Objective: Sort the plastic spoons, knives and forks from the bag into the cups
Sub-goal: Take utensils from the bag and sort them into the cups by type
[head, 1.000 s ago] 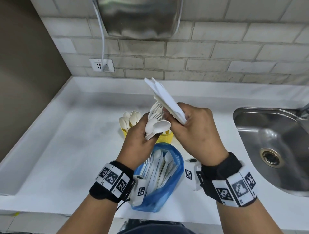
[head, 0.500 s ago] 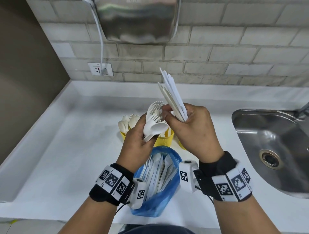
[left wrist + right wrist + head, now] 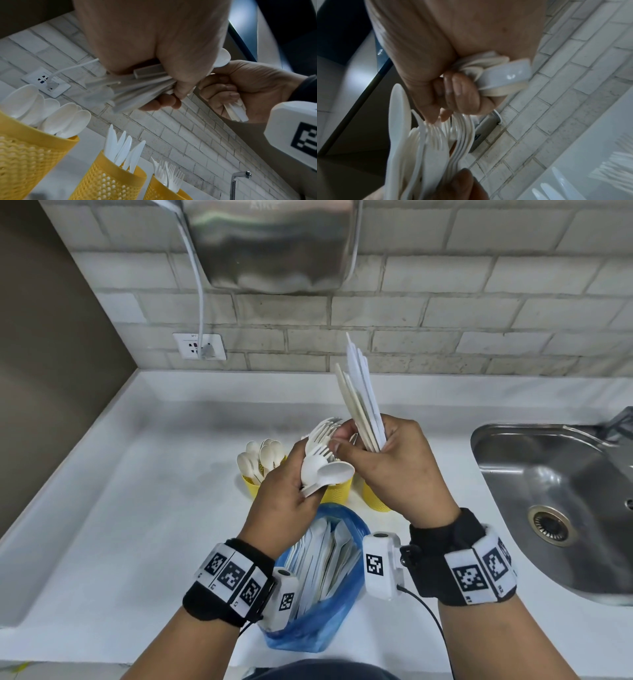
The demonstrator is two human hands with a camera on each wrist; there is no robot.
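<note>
Above the three yellow cups, my left hand (image 3: 294, 484) grips a mixed bundle of white forks (image 3: 322, 433) and spoons (image 3: 334, 474) by the handles (image 3: 123, 86). My right hand (image 3: 346, 445) grips a bundle of knives (image 3: 359, 398) that points up. Its thumb and forefinger touch the fork tines (image 3: 435, 135) in the left bundle. One cup holds spoons (image 3: 30, 155), another knives (image 3: 109, 180), the third forks (image 3: 164, 192). The blue bag (image 3: 318, 628) lies open below my wrists with more cutlery inside.
A steel sink (image 3: 565, 508) with a tap (image 3: 616, 422) is set into the white counter (image 3: 137, 508) at the right. On the brick wall behind are a socket (image 3: 198, 346) and a steel hand dryer (image 3: 274, 244). A raised lip edges the counter's left side.
The knife bundle in my right hand has swung from leaning left to nearly upright. Both hands stay close together over the cups, and the left bundle is unchanged.
</note>
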